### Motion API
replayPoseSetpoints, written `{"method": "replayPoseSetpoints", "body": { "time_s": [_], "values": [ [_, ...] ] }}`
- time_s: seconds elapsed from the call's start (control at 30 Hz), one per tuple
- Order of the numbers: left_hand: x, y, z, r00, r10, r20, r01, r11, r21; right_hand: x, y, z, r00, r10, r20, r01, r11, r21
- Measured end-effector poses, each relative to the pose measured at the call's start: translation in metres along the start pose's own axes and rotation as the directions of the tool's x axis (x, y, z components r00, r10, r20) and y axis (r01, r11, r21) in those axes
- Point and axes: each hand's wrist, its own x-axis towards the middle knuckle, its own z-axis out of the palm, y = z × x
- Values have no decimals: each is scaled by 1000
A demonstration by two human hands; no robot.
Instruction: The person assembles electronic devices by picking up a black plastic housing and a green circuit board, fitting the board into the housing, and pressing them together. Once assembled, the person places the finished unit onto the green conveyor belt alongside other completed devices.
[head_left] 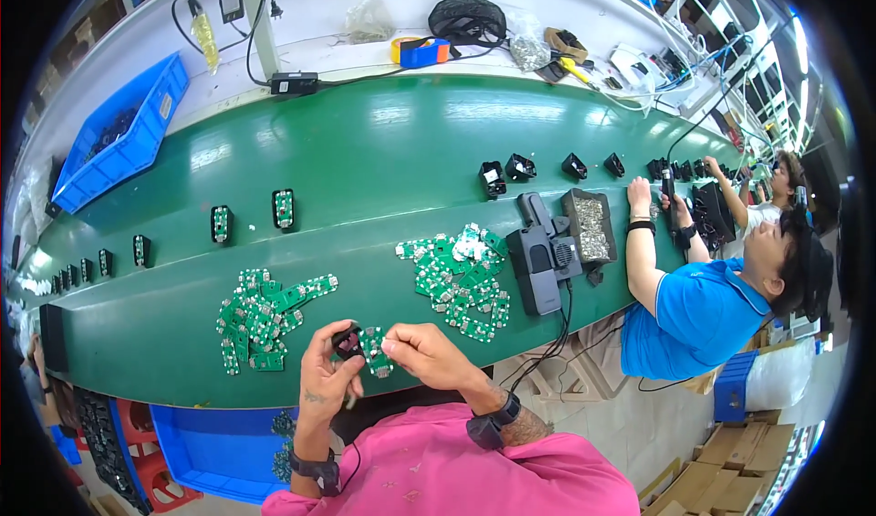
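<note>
My left hand (327, 370) is closed around a small black plastic housing (347, 341) near the front edge of the bench. Pinched in my right hand (427, 354) is a green circuit board (376, 352), right beside the housing. Whether the two parts touch is hard to make out. To the left lies a heap of green circuit boards (260, 320), and a second heap of boards (461, 279) lies to the right. Further back stand black housings with green boards in them, among them one housing (284, 208) and another housing (221, 225).
A black device with cables (538, 265) and a tray of small metal parts (590, 227) stand right of the heaps. Black housings (493, 180) line the green bench (365, 151). A blue bin (123, 133) sits far left. A co-worker in blue (698, 306) works at right.
</note>
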Motion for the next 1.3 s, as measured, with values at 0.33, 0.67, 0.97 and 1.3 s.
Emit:
{"method": "replayPoseSetpoints", "body": {
  "time_s": [0.33,0.67,0.97,1.3],
  "values": [
    [5,-33,15,954,283,-98,-243,922,303,-13,-13,17,969,-243,32,232,864,-446],
    [4,-24,36,819,530,-221,-275,700,659,-8,-13,27,974,-128,-188,56,937,-346],
    [-2,-15,38,950,259,-175,-185,917,353,-4,-14,15,976,-51,-211,-34,925,-379],
    [0,-14,27,982,145,-124,-133,986,100,-7,-1,24,952,-166,-258,-28,791,-611]
  ]
}}
